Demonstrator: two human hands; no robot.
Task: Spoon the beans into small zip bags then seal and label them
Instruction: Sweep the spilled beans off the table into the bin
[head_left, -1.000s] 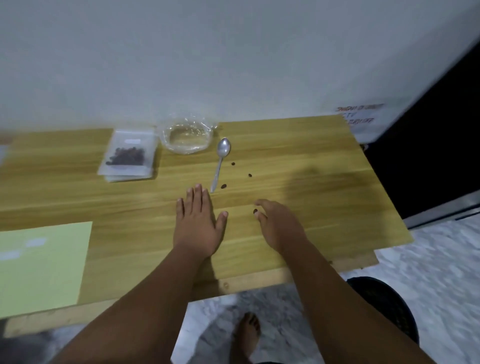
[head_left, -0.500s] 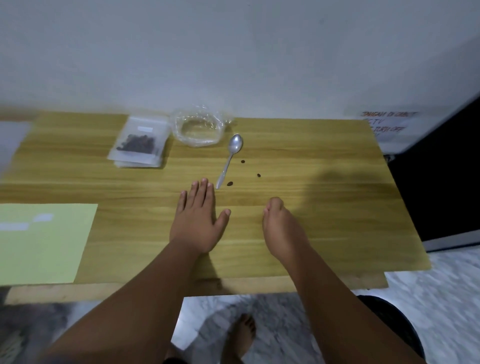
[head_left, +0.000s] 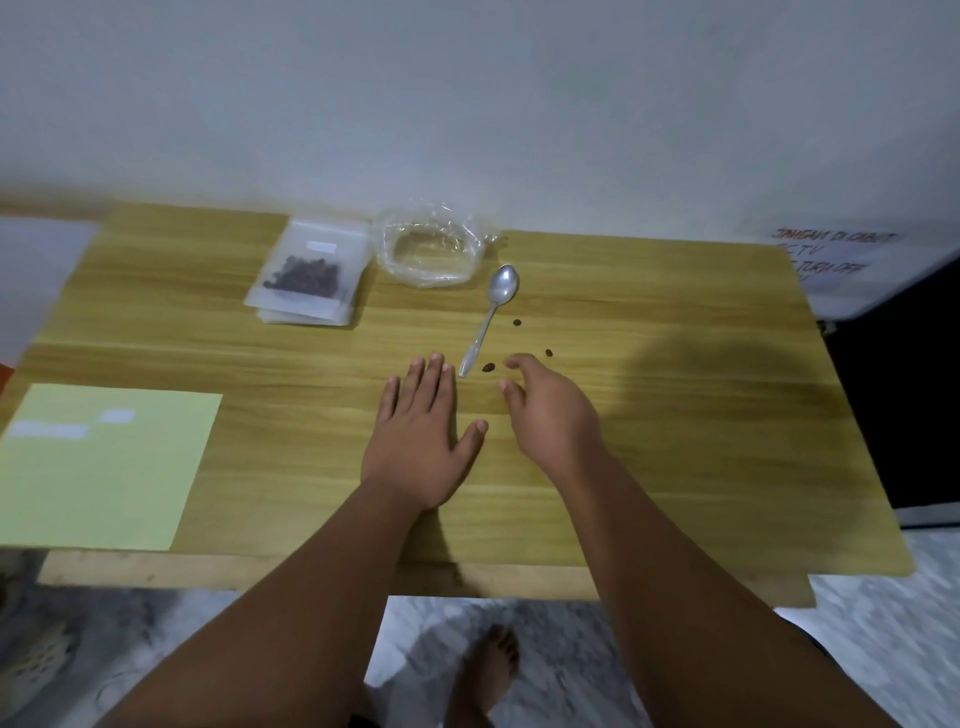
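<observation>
Apparently the job was nearly done: a labelled bag (head_left: 306, 275) of beans was pictured by the table's (head_left: 675, 426) far edge, and three stray beans (head_left: 488, 368) were left beside the spoon (head_left: 491, 317). The left hand (head_left: 421, 441) was laid flat, fingers together; the right hand (head_left: 550, 415) was held loosely curled, empty, beside one bean.

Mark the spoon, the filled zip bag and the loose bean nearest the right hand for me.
spoon (head_left: 503, 285), head view, on its bowl.
filled zip bag (head_left: 306, 275), head view, on its dark filled part.
loose bean (head_left: 488, 368), head view, on its middle, beside the spoon handle's tip.
</observation>
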